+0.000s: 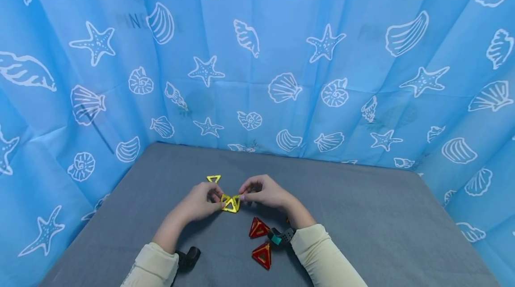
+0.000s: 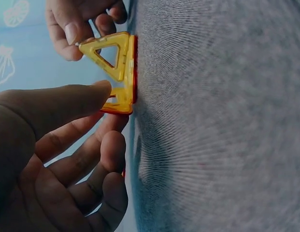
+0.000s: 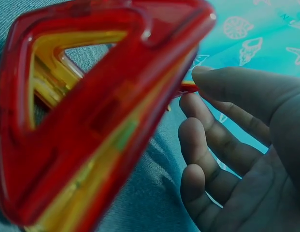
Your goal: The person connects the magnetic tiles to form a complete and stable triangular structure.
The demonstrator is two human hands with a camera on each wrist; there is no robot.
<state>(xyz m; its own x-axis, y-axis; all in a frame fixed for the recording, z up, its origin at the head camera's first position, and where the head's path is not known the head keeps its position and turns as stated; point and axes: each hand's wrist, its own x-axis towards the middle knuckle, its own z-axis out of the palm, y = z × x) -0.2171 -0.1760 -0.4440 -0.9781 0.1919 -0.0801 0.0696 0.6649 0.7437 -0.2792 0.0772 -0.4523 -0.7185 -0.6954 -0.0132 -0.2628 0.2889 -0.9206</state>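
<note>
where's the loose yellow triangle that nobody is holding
In the head view the loose yellow triangle lies flat on the grey table, just beyond the left hand, toward the blue curtain.

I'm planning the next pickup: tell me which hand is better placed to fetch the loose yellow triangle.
Left, probably. The loose yellow triangle lies just beyond the left hand, while the right hand sits farther across, pinching the joined yellow triangles.

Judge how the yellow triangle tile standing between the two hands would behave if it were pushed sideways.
The yellow triangle tile looks like rigid plastic, so it probably stays stiff. It stands on edge on the grey table, steadied by the left hand and right hand, so it may tip. Its open frame suggests lightness.
</note>
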